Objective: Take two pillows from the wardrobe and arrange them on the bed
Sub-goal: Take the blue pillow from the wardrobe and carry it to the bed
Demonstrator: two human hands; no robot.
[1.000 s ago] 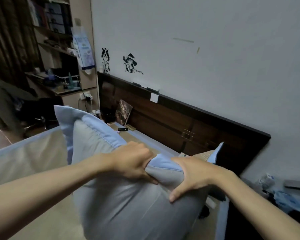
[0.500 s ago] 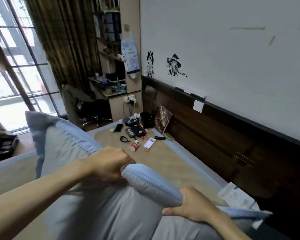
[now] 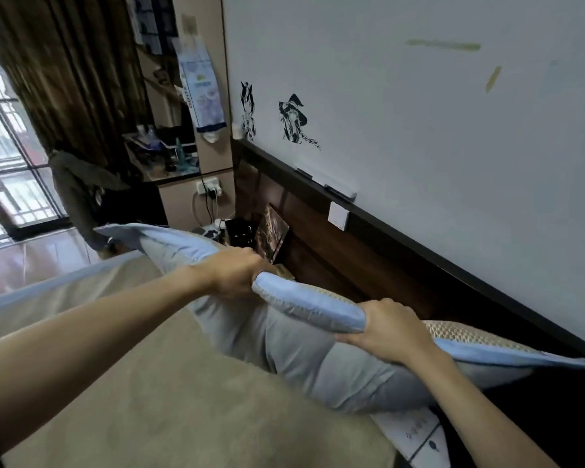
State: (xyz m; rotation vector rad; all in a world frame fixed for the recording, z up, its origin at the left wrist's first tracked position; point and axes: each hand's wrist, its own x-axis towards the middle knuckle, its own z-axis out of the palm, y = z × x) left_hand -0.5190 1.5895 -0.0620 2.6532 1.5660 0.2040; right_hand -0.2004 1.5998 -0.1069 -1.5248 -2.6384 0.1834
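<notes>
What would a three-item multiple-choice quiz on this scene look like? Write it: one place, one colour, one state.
1. The pillow lies:
A. on the floor
B. on the bed by the headboard
C. on the desk

2. The pillow's border is:
A. red
B. green
C. light blue

3. The hands are:
A. both gripping the pillow
B. both free
C. one gripping only

Key: 1 B, it lies on the bed along the dark headboard. 2 C, blue trim. 3 A, the left hand and right hand each clutch its edge.
</notes>
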